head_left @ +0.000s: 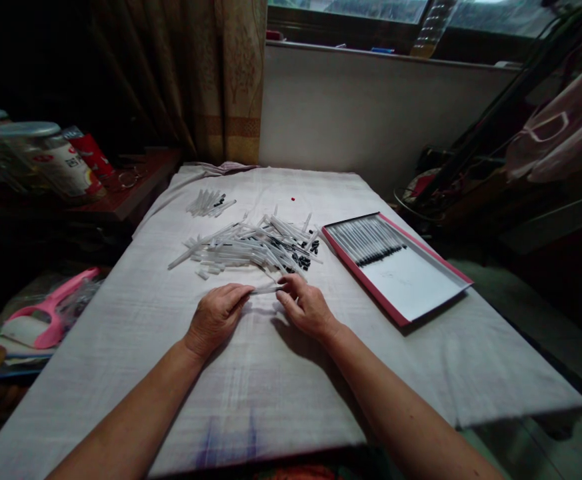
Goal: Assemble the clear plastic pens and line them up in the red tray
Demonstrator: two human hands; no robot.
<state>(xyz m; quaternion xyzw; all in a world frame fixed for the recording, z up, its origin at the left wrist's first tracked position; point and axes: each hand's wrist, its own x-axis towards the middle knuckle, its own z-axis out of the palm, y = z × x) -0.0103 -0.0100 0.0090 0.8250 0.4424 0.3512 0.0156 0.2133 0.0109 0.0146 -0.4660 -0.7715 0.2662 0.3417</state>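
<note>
**Clear tube spans both hands**

The left hand pinches one end, hiding its tip; whether the right hand grips the other, I cannot tell. Beyond, piled tubes blur together; a red-edged tray holds dark-tipped tubes.

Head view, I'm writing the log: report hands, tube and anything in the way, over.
Left hand pinching translucent tube; right hand at its dark end. Loose tubes and black caps heaped beyond. Red-edged box at right, apart from both hands.
</note>
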